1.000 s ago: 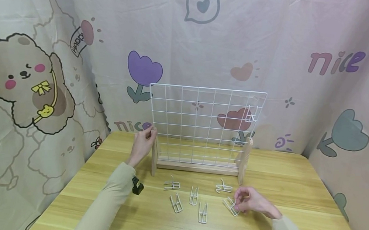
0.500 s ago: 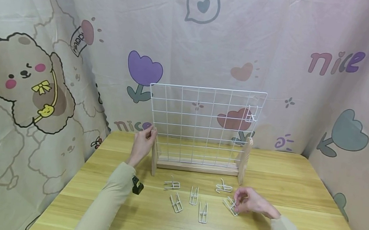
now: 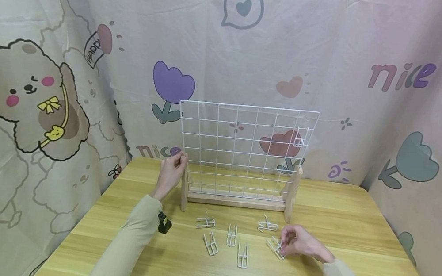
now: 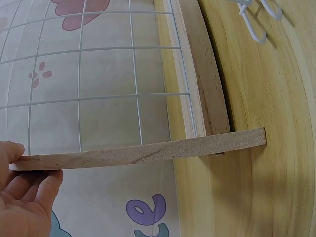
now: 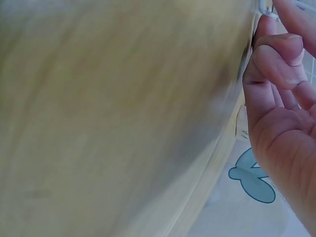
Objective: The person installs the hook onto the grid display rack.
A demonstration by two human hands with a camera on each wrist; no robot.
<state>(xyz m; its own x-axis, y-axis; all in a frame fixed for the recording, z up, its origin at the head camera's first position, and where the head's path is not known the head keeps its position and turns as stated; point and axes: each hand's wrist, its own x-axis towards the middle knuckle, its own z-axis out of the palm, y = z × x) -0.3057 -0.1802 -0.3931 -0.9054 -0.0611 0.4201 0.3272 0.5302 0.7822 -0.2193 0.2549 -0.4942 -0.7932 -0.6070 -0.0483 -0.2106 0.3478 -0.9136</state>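
A white wire grid stands in a wooden stand with a base bar and two side posts. My left hand grips the top of the left post, thumb on one side and fingers on the other in the left wrist view. On the table my right hand pinches the right end of a white wire hook, which lies at a slant. Only a bit of white wire shows beyond the fingertips in the right wrist view. Another wire hook hangs at the grid's upper right.
Several more white wire hooks lie spread on the wooden table before the stand: one hook beside my right hand, others like the hook nearer the front. A printed cloth hangs behind the table and along both sides.
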